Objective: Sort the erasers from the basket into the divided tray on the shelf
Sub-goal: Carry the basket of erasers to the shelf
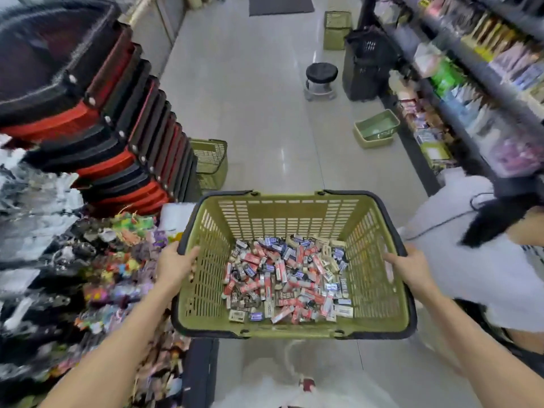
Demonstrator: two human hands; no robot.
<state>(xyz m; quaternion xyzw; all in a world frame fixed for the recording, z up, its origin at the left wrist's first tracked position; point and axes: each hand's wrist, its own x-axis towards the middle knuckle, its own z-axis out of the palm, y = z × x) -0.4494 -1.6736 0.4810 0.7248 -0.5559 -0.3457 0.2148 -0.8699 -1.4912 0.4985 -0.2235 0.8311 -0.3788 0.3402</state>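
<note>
Shop aisle, pale tiled floor (259,119), stocked shelves (477,83) down the right side, a tilted stack of red and black baskets (123,119) on the left, and a round stool (321,75) further up the aisle. Another person in a white top (471,260) is close on the right.

The green basket (282,219) is held up in front of the body, off the floor and roughly level. That is probably so the loose load doesn't slide while it is carried to the sorting spot. Its black handles are folded down along the rim, so the carry is by the side rims, not the handles.

The erasers (285,278) are all in the basket bottom, a loose mixed pile of red, blue, dark and white wrappers. None is out yet.

The left hand (176,266) grips the left rim, fingers curled over the edge into the basket. The right hand (409,266) mirrors it on the right rim, fingers wrapped over the edge. Both are closed on the basket, and neither touches an eraser.

The divided tray can't be picked out on the blurred shelves, so sorting looks not yet started.
</note>
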